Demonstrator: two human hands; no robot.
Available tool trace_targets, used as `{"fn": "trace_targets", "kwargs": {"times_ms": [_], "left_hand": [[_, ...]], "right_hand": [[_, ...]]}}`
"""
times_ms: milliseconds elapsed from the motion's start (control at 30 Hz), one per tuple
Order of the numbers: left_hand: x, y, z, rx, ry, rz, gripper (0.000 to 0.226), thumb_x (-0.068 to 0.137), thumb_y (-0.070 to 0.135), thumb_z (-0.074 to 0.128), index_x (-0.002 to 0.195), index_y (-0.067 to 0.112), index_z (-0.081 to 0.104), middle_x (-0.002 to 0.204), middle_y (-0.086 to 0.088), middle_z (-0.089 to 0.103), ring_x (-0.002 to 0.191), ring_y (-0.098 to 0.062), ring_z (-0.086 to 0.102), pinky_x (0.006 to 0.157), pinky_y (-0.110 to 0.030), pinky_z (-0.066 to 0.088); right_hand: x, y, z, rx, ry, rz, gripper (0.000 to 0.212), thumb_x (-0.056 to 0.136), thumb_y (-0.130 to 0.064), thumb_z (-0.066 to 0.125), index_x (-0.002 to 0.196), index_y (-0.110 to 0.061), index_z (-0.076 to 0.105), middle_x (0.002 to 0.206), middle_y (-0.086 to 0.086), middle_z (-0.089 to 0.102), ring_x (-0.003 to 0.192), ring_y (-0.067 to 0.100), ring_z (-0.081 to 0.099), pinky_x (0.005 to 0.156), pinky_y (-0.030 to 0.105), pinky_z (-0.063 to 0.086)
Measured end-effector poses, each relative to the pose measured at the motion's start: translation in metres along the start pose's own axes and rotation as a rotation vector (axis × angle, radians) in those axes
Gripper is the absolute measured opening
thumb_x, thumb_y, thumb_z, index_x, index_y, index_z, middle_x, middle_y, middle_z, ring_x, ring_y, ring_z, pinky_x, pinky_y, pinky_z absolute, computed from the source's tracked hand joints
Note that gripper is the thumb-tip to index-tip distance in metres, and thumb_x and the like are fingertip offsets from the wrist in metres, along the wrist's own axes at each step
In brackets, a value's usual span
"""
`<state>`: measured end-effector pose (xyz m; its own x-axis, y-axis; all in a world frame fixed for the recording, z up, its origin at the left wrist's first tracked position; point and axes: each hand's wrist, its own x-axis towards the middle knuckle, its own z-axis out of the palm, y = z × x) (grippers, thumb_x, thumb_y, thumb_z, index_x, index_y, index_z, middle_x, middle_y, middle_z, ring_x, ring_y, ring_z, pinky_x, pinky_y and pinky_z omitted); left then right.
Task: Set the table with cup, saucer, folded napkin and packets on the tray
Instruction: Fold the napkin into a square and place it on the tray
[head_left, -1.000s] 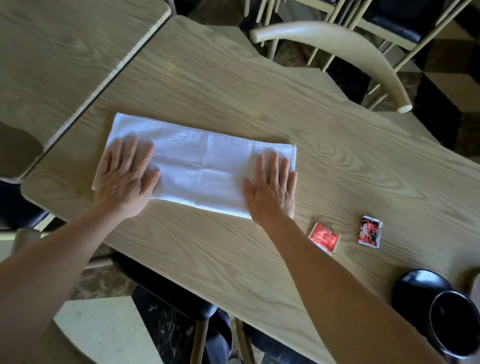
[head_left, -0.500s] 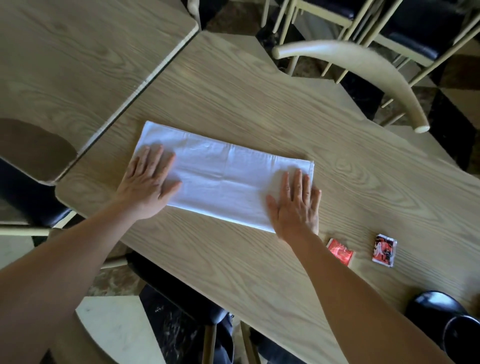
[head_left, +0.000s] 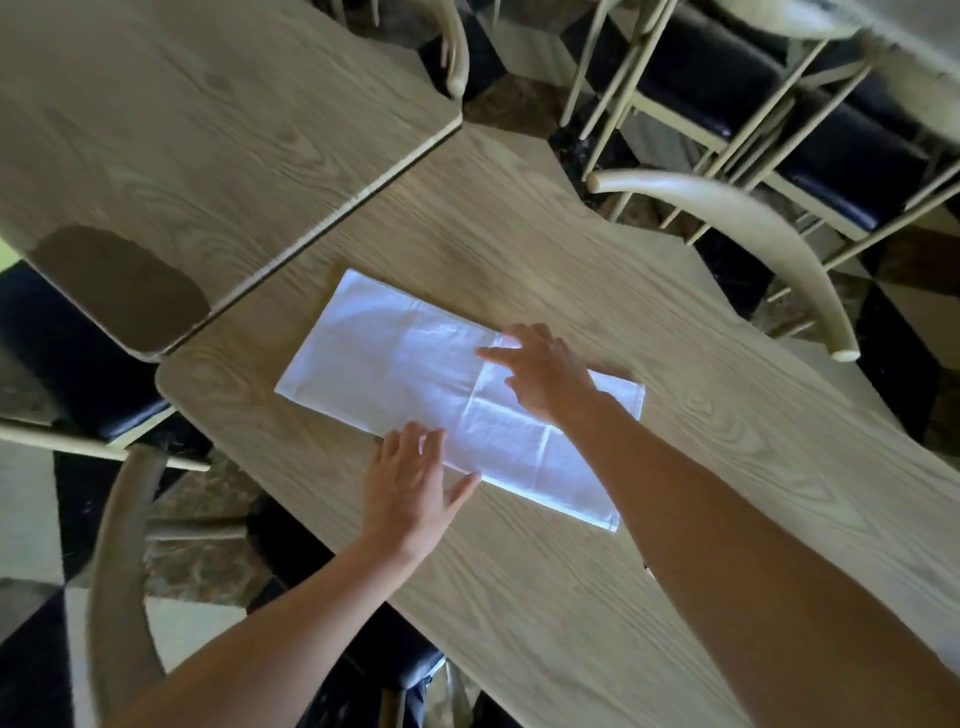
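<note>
A pale wood-grain tabletop (head_left: 571, 597) carries one white napkin (head_left: 395, 358), lying flat and folded long. The napkin lies under both hands (head_left: 545, 374), its far end beyond the left hand (head_left: 410, 483).

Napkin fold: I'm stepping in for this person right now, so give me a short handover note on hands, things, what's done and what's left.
Left hand: open, flat, fingertips on the napkin's near long edge, palm on the table.
Right hand: open, fingers spread, resting on the napkin around its middle.
Napkin: white, lying flat on the table as a long strip, crease lines visible.
Done: napkin folded to a long strip.
Left: likely fold it shorter. Cup, saucer, packets and tray are out of view now, so none of that placing can be confirmed.
</note>
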<state>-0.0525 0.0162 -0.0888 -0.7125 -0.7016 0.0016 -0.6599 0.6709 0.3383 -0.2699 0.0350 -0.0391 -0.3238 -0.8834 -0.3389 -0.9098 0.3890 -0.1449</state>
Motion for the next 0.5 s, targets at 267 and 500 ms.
{"fn": "trace_targets", "kwargs": {"times_ms": [267, 500], "left_hand": [[-0.005, 0.012, 0.013, -0.223, 0.142, -0.233, 0.039, 0.074, 0.048, 0.074, 0.101, 0.021, 0.066, 0.098, -0.004, 0.063, 0.085, -0.028, 0.059, 0.075, -0.037, 0.048], [-0.004, 0.015, 0.017, -0.264, 0.171, -0.321, 0.026, 0.077, 0.041, 0.072, 0.093, 0.021, 0.068, 0.095, 0.000, 0.065, 0.085, -0.027, 0.059, 0.077, -0.039, 0.045]], "right_hand": [[0.042, 0.009, 0.003, 0.073, -0.042, 0.020, 0.062, 0.091, 0.004, 0.045, 0.132, -0.041, 0.058, 0.136, 0.004, 0.050, 0.126, 0.026, 0.048, 0.105, 0.040, 0.042], [0.051, 0.017, 0.003, 0.248, -0.026, 0.049, 0.051, 0.088, 0.003, 0.055, 0.121, -0.035, 0.068, 0.128, 0.009, 0.056, 0.112, 0.029, 0.060, 0.097, 0.037, 0.048]]}}
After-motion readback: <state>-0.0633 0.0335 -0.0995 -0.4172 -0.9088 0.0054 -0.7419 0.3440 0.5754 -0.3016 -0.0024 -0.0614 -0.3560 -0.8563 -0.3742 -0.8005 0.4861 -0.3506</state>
